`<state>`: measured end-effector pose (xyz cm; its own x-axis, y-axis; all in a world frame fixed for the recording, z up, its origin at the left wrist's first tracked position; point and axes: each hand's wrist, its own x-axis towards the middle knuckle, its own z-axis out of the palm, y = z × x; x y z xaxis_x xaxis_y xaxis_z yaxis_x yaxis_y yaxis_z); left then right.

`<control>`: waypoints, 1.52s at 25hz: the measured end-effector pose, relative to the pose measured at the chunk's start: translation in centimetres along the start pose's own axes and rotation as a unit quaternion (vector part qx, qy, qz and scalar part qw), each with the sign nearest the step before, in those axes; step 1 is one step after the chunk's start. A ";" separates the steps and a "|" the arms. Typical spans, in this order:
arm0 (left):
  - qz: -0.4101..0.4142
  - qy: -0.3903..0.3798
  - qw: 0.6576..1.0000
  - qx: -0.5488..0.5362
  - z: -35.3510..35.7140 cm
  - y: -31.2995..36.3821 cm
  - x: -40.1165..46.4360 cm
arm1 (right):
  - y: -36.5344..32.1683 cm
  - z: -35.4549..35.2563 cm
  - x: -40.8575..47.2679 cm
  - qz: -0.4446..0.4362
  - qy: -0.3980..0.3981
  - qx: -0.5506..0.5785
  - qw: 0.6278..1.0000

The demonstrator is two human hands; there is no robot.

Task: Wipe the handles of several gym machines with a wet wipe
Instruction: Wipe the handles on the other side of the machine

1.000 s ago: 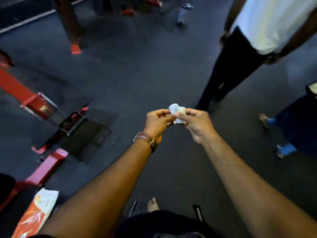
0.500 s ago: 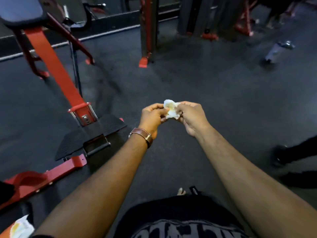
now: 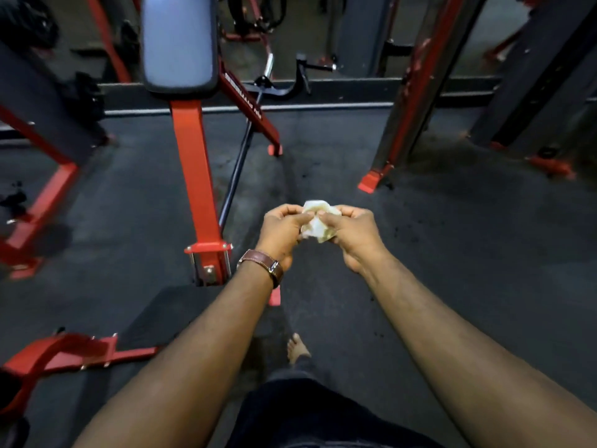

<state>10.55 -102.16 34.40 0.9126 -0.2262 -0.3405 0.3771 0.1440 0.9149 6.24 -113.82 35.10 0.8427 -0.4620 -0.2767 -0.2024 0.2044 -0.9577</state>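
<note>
Wet wipe (image 3: pixel 318 223): small pale wad, bunched up, held in the air in front of the body between both hands, above the dark rubber floor (image 3: pixel 452 253). Left hand (image 3: pixel 284 229) pinches its left side with curled fingers and thumb; right hand (image 3: pixel 350 229) does the same on the right side. Brown watch (image 3: pixel 263 265) on the left wrist.

Handling, as a judgement: light, limp, damp, no stiffness at all. It will take whatever shape the fingers give it, and will likely tear if pulled hard from two corners. Probably a bit slick. Best taken by opposite edges to spread it, then folded over the palm side of the fingers so it wraps round a bar.

Step in hand looks like opening or refolding the wad; no handle is touched yet.

Surroundings: red machine frame (image 3: pixel 197 176) with a grey pad (image 3: pixel 179 40) just ahead to the left, a thin dark bar (image 3: pixel 237 169) leaning beside it, a red and black upright (image 3: pixel 407 101) ahead to the right. One bare foot (image 3: pixel 297 349) shows below. Background is blurred; which grips are nearest I cannot tell.
</note>
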 end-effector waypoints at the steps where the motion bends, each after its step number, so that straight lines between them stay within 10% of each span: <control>1: -0.005 -0.001 1.000 -0.005 0.8 1.4 3.4 | -1.2 0.5 3.5 0.007 -0.004 0.000 1.000; 9: -0.010 -0.016 0.999 -0.026 10.6 11.2 27.0 | -12.1 0.8 28.4 0.020 0.002 0.029 0.999; 20: 0.023 0.185 0.981 -0.061 23.0 17.8 61.7 | -19.8 1.6 63.4 0.043 -0.127 0.044 0.990; 30: -0.072 0.129 0.989 -0.011 23.4 24.5 88.3 | -23.2 11.2 92.7 0.081 -0.142 0.095 0.982; 38: -0.111 0.053 0.991 0.048 23.3 28.2 108.3 | -23.8 17.7 112.9 0.088 -0.009 -0.043 0.995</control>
<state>116.35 -145.03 28.38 0.8223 -0.1383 -0.5520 0.5585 0.0094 0.8295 115.00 -155.53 28.07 0.7990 -0.4091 -0.4407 -0.3898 0.2058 -0.8976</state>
